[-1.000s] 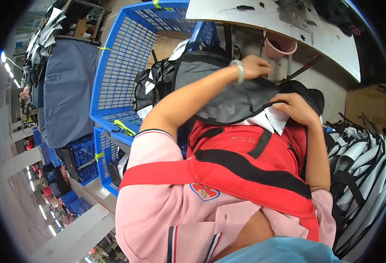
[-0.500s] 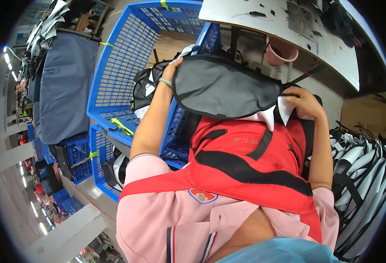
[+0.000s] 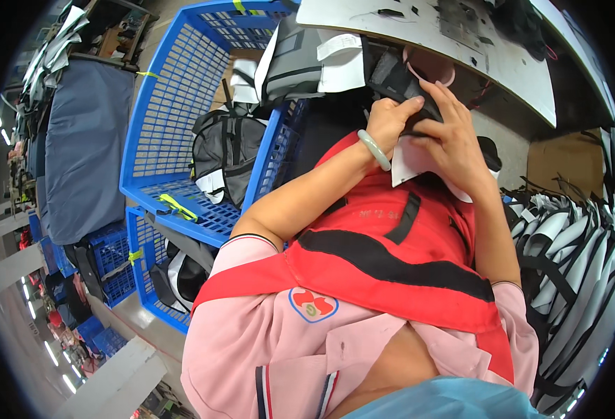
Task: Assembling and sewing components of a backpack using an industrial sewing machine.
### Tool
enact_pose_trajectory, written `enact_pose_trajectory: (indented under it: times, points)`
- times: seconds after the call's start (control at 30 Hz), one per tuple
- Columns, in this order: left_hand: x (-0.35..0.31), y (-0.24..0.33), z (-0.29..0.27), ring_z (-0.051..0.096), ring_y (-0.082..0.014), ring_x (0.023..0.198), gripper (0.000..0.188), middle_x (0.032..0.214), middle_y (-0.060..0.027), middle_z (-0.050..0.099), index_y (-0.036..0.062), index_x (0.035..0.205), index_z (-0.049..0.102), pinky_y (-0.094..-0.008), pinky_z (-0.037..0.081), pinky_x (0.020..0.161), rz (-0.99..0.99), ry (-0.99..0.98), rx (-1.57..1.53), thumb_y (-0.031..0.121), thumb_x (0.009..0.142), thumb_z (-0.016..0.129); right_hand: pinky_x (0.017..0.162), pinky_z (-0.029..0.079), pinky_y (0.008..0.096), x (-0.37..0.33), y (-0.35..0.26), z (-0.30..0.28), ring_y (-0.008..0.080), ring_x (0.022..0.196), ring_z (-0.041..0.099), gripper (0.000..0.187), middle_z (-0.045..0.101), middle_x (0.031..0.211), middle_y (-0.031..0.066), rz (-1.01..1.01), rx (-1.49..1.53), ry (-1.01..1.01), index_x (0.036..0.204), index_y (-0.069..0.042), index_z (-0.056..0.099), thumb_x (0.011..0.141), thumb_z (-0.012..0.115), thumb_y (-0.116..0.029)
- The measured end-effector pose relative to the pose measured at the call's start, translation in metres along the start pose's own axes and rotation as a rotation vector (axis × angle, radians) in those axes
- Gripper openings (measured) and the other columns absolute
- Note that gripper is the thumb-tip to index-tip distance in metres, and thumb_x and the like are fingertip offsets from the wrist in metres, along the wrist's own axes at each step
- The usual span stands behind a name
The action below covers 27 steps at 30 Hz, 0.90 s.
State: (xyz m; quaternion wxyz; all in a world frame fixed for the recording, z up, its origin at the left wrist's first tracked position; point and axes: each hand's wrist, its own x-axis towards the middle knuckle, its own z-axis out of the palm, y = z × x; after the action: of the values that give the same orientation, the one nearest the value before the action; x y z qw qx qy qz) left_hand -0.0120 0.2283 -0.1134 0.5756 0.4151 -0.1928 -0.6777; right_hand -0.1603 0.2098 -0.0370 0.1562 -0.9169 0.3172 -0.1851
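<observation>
My red bag (image 3: 391,258) lies across my lap, nearest me. Just beyond its far edge both my hands close on one dark fabric piece (image 3: 398,84): my left hand (image 3: 390,122), wearing a pale bangle (image 3: 375,149), pinches its near edge, and my right hand (image 3: 454,143) presses fingers over it and a white sheet (image 3: 411,162) beneath. Left of the red bag stand two blue crates: the lower crate (image 3: 143,279) holds dark and white pieces, the upper crate (image 3: 175,112) holds one grey-black bag (image 3: 224,153) and folded grey pieces. Beyond my hands a white table (image 3: 433,35) overhangs one pink cup (image 3: 430,66). Right of the red bag hang striped bags (image 3: 573,265), too many to count.
</observation>
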Motion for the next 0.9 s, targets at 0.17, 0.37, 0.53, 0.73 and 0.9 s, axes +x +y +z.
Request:
enact_pose_trajectory:
  times: [0.17,0.37,0.53,0.73,0.9]
  points:
    - [-0.003,-0.012,-0.03,0.059,-0.0085,0.07,0.025,0.078,-0.0046,0.067,-0.0053,0.085,0.07,-0.0239,0.047,0.062,0.024,-0.016,0.429,0.018,0.09,0.063,0.086,0.046,0.037,-0.011,0.02,0.036,0.0342,0.101,0.058,0.019,0.062,0.111,0.0161,0.066,0.129,0.002,0.097,-0.003,0.064,0.08,0.064,-0.011]
    - [-0.009,0.057,-0.056,0.06,-0.033,0.089,0.018,0.091,-0.0144,0.062,0.0025,0.097,0.066,-0.0366,0.049,0.076,0.868,-0.267,1.367,0.008,0.083,0.055,0.072,0.047,0.0434,-0.021,0.043,0.036,0.0404,0.082,0.06,0.02,0.062,0.085,0.0223,0.282,0.304,-0.133,0.096,-0.001,0.063,0.085,0.06,-0.018]
    - [0.051,0.043,-0.094,0.041,-0.0258,0.13,0.05,0.132,-0.0096,0.053,0.0066,0.127,0.054,-0.0404,0.029,0.109,0.63,-0.564,2.11,-0.003,0.078,0.048,0.07,0.048,0.0389,-0.02,0.039,0.047,0.0384,0.078,0.059,0.019,0.062,0.084,0.0205,0.133,0.346,-0.277,0.094,0.002,0.062,0.082,0.061,-0.014]
    - [0.114,0.009,-0.109,0.04,-0.0223,0.131,0.046,0.133,-0.0082,0.051,0.0076,0.127,0.055,-0.0394,0.03,0.107,0.427,-0.636,2.591,0.009,0.081,0.051,0.074,0.047,0.0452,-0.042,0.039,0.069,0.0381,0.085,0.06,0.022,0.065,0.088,0.0174,0.181,0.313,-0.286,0.095,-0.005,0.064,0.082,0.062,-0.023]
    - [0.143,-0.007,-0.088,0.065,-0.0299,0.099,0.018,0.101,-0.0115,0.071,0.0075,0.088,0.073,-0.0422,0.045,0.09,0.262,-0.479,2.708,0.016,0.082,0.059,0.075,0.048,0.0452,-0.052,0.046,0.079,0.0374,0.088,0.061,0.023,0.065,0.091,0.0163,0.183,0.245,-0.314,0.096,-0.006,0.063,0.083,0.062,-0.025]
